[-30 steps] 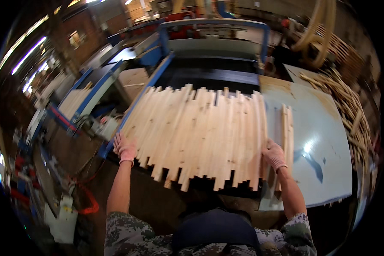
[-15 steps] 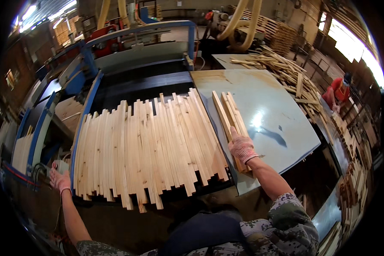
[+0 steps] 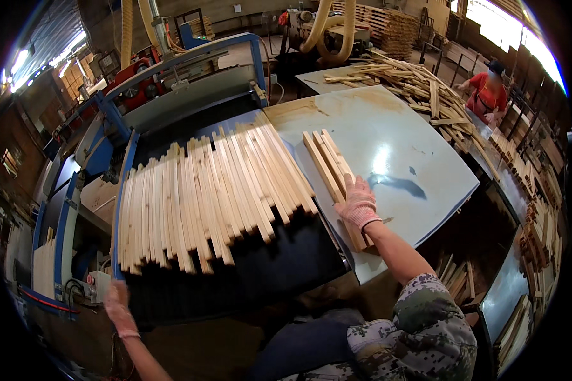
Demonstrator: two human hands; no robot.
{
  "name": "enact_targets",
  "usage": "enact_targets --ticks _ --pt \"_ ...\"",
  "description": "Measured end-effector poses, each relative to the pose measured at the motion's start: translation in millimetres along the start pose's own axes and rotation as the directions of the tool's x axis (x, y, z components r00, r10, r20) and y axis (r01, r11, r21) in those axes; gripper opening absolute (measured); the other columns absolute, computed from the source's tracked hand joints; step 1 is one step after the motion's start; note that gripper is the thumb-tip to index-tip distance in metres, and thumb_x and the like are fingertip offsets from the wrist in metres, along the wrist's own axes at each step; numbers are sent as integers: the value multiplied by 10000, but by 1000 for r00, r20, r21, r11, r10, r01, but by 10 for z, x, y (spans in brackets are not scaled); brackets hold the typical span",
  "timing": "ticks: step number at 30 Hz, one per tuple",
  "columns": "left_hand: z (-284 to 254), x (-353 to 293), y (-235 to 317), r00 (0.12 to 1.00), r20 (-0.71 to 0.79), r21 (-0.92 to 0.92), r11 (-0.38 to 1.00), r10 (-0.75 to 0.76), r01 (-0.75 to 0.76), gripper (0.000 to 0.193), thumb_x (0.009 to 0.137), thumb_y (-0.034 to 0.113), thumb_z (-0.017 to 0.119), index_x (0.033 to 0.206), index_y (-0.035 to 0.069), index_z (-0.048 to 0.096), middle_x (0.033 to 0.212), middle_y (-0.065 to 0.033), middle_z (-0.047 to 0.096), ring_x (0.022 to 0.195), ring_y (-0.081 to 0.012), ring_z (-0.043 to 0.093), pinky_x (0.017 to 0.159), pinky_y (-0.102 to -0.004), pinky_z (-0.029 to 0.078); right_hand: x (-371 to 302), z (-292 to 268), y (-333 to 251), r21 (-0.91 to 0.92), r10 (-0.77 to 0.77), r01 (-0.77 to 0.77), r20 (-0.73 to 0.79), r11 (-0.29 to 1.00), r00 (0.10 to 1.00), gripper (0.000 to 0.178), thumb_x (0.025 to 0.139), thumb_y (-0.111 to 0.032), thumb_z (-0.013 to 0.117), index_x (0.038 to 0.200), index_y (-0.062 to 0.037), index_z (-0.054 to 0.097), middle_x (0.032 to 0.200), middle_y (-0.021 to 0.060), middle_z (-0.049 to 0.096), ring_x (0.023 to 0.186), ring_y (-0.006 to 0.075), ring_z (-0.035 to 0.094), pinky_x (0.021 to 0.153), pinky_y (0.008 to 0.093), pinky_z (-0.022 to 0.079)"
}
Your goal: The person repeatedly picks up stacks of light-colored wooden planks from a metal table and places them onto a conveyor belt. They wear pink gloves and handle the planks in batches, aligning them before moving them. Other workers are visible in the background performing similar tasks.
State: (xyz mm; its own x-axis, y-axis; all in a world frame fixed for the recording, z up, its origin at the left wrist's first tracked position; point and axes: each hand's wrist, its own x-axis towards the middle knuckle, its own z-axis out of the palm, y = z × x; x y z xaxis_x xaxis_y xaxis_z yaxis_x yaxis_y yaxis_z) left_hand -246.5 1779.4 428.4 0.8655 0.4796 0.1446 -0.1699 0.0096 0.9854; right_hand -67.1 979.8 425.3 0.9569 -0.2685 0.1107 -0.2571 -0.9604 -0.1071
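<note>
A wide row of pale wooden strips lies side by side on a black conveyor belt, their near ends uneven. To the right, several thicker wooden strips lie together on a grey metal table. My right hand, in a pinkish knit glove, rests on top of them with its fingers stretched out. My left hand, gloved alike, is at the belt's near left corner, below a small control box with a red button. Motion smears its fingers.
A blue machine frame spans the belt's far end. Loose wooden strips are heaped at the table's far right. Beyond, a person in red stands beside more wood. Thick yellowish hoses hang at the back.
The row of strips has shifted away from me on the belt, baring its near part. My left hand has come off the control box, down and right. My right hand stays on the thicker strips.
</note>
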Motion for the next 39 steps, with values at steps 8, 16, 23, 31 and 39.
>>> enact_targets --ticks 8,16,23,31,39 --pt "2015 -1817 -49 515 752 296 908 -413 296 380 1015 208 614 1238 -70 747 1170 -199 796 1107 -272 767 989 -333 601 182 -110 34 123 102 -129 204 984 974 938 862 -348 790 1648 -142 322 1504 196 487 1305 421 576 1073 511 523" --pt "2127 -2687 -1763 98 110 763 147 -989 629 417 1070 308 616 1338 6 720 1300 -170 751 1218 -286 706 1077 -417 538 390 -147 111 123 11 -38 208 992 978 927 868 -335 778 1650 -141 319 1497 201 503 1321 424 573 1099 517 509" --pt "1529 -3449 -2680 89 -125 783 -43 -988 620 440 1046 346 643 1300 -2 727 1258 -166 755 1165 -289 706 1022 -434 537 489 -31 171 149 -22 -2 155 989 988 947 856 -356 777 1656 -126 326 1512 209 499 1374 418 541 1160 513 457" --pt "1745 -3677 -3438 96 -162 811 -77 -982 580 471 1018 390 674 1257 -12 735 1210 -163 761 1104 -292 706 960 -453 537 -140 -61 34 465 -332 384 -193 798 923 850 894 -393 787 1612 -89 450 1538 256 548 1426 410 536 1233 474 412" --pt "2707 -3362 -3930 167 -69 924 0 -983 382 508 990 434 704 1214 -21 744 1161 -159 766 1043 -296 706 898 -473 536 -1952 28 296 850 -794 -314 515 424 323 673 971 -179 739 1569 11 494 1273 148 730 1184 191 661 1033 347 531"
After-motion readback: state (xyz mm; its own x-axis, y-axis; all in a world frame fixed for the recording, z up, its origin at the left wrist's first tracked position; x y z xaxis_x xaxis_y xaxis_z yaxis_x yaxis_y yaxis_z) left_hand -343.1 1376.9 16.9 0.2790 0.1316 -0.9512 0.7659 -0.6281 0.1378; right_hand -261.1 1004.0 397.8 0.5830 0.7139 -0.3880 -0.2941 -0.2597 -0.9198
